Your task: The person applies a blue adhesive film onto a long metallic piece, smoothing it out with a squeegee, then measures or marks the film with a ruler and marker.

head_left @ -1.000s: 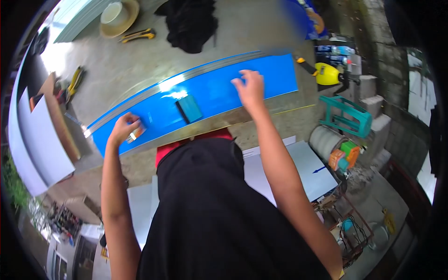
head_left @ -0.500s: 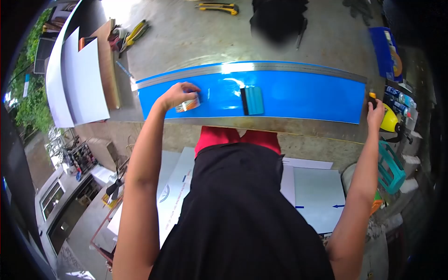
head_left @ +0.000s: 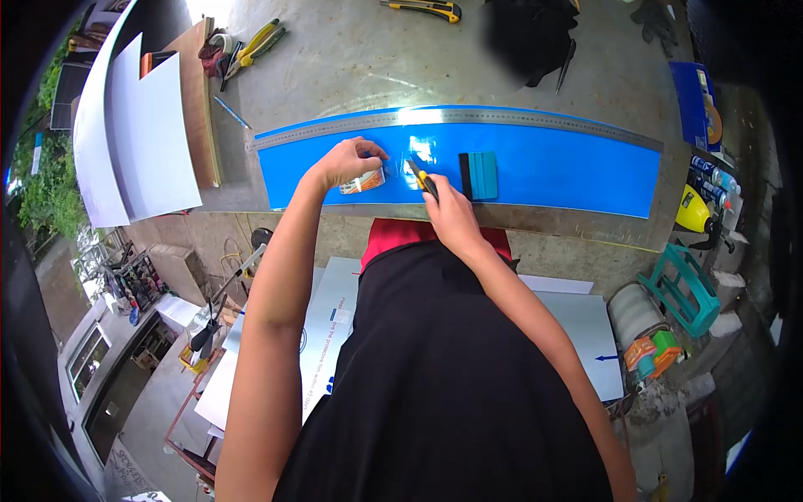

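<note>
1. While my left hand (head_left: 345,161) is closed in a pinch, thumb and fingertips meeting at a small printed piece (head_left: 363,181) with orange and white markings, the piece sits over the left part of the blue sheet (head_left: 569,171). Whether it touches the sheet, I cannot tell.
2. My right hand (head_left: 454,213) is wrapped around the yellow-and-black handle of a snap-off cutter (head_left: 427,182). The cutter is tilted, its front end directed away from me, over the sheet between the printed piece and the squeegee.
3. The blue sheet lies lengthwise along the near side of the metal-topped workbench (head_left: 335,75). A steel ruler (head_left: 502,120) lies along its far edge.
4. A teal squeegee (head_left: 483,176) with a black edge rests on the sheet, just right of my right hand.
5. Container, right end of bench: blue holder (head_left: 689,96). A tan tape roll (head_left: 713,124) shows at its outer side; whether it is inside or against the holder, I cannot tell.
6. Containers, beyond the right end: bottles with blue labels (head_left: 711,178) and, nearer me, a yellow bottle (head_left: 693,209). Their contents are not visible.
7. Container, lower left: rack (head_left: 138,280) filled with small dark articles, too small to identify.
8. Far side of bench: second yellow cutter (head_left: 431,9), black cloth (head_left: 529,38), dark gloves (head_left: 654,29). Pliers (head_left: 258,44) with yellow-green handles lie at the left.
</note>
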Tool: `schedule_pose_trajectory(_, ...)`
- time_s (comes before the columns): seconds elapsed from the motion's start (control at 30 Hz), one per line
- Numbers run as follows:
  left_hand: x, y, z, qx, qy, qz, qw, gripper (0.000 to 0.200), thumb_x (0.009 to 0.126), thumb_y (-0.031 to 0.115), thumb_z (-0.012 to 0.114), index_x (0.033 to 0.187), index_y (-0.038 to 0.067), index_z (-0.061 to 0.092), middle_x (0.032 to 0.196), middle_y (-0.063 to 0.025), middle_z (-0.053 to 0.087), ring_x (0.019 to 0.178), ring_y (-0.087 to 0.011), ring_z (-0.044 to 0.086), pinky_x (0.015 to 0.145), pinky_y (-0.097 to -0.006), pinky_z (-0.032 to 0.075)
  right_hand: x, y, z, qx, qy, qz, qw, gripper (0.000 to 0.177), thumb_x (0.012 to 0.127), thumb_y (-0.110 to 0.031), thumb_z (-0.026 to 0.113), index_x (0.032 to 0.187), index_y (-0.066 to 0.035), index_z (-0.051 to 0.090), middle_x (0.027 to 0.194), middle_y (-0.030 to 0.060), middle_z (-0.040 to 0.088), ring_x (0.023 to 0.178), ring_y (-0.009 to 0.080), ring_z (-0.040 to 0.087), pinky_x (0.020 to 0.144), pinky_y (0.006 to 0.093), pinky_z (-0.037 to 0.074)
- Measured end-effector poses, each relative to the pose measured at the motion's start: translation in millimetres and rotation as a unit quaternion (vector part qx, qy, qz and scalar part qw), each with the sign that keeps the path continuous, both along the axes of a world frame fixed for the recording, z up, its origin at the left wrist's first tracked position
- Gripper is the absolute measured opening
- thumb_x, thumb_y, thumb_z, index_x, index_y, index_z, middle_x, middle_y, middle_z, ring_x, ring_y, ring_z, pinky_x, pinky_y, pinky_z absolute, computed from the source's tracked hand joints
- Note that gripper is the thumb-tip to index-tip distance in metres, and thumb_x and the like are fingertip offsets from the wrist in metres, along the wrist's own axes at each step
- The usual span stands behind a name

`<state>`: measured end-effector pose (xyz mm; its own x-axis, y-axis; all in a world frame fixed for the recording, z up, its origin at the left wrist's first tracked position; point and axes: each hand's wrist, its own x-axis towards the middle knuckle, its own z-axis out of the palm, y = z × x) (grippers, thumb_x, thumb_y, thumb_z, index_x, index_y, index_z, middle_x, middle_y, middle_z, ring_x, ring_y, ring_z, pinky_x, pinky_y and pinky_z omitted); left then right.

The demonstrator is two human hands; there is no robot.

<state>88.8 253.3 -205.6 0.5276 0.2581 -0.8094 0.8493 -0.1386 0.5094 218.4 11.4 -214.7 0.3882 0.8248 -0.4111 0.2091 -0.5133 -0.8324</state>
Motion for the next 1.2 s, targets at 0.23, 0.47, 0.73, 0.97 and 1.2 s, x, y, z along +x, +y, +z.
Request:
schedule_pose_trajectory(0.23,-4.1,1.3,-6.2,0.021,-0.015,-0.025,0.999,0.037,0.083,0.029,0.067,0.113,0.013,0.079,0.123,-0.0136,0.068,0.115,-0.0296,0.065,0.103,-0.0406,0.051,-4.8,27.4,4.3,-0.107,-0.005,0.056,0.993,0.033,0.1,-0.017,0.062,0.127,0.0,0.056,0.11,0.0261,0.07,0.101,0.0477,0.067,0.086,0.0553,0.053)
schedule_pose_trajectory(0.47,-5.5,2.5,-7.4,0.006,-0.027,-0.019,0.999,0.037,0.083,0.029,0.066,0.113,0.013,0.079,0.123,-0.0135,0.067,0.113,-0.0298,0.065,0.102,-0.041,0.051,-11.7,26.7,2.5,-0.095,-0.011,0.027,0.995,0.031,0.1,-0.017,0.062,0.125,0.0,0.057,0.11,0.0259,0.071,0.1,0.0473,0.068,0.085,0.0552,0.053)
schedule_pose_trajectory(0.73,-3.3,2.3,-4.1,-0.013,-0.027,-0.004,1.0,0.035,0.083,0.027,0.066,0.111,0.01,0.079,0.121,-0.013,0.067,0.111,-0.0278,0.065,0.101,-0.0393,0.051,-12.8,24.7,2.0,-0.078,-0.035,0.035,0.996,0.028,0.101,-0.018,0.061,0.123,-0.001,0.057,0.109,0.025,0.071,0.099,0.047,0.068,0.084,0.0556,0.054)
schedule_pose_trajectory(0.97,-2.1,4.1,-3.5,-0.023,-0.02,-0.001,1.0,0.035,0.083,0.026,0.066,0.11,0.009,0.079,0.118,-0.0127,0.068,0.11,-0.0255,0.063,0.101,-0.0384,0.05,-14.3,21.7,-1.1,-0.082,-0.034,0.041,0.995,0.028,0.101,-0.018,0.06,0.122,-0.001,0.057,0.107,0.0246,0.071,0.096,0.0476,0.068,0.083,0.0564,0.054)
schedule_pose_trajectory(1.2,2.3,6.9,1.4,-0.046,-0.005,0.003,0.999,0.036,0.083,0.025,0.064,0.112,0.009,0.078,0.118,-0.0132,0.068,0.111,-0.0255,0.064,0.101,-0.0382,0.05,15.1,-32.7,28.9,-0.203,0.031,0.191,0.96,0.029,0.098,-0.022,0.063,0.122,-0.005,0.059,0.104,0.0268,0.071,0.097,0.0499,0.067,0.084,0.0581,0.051)
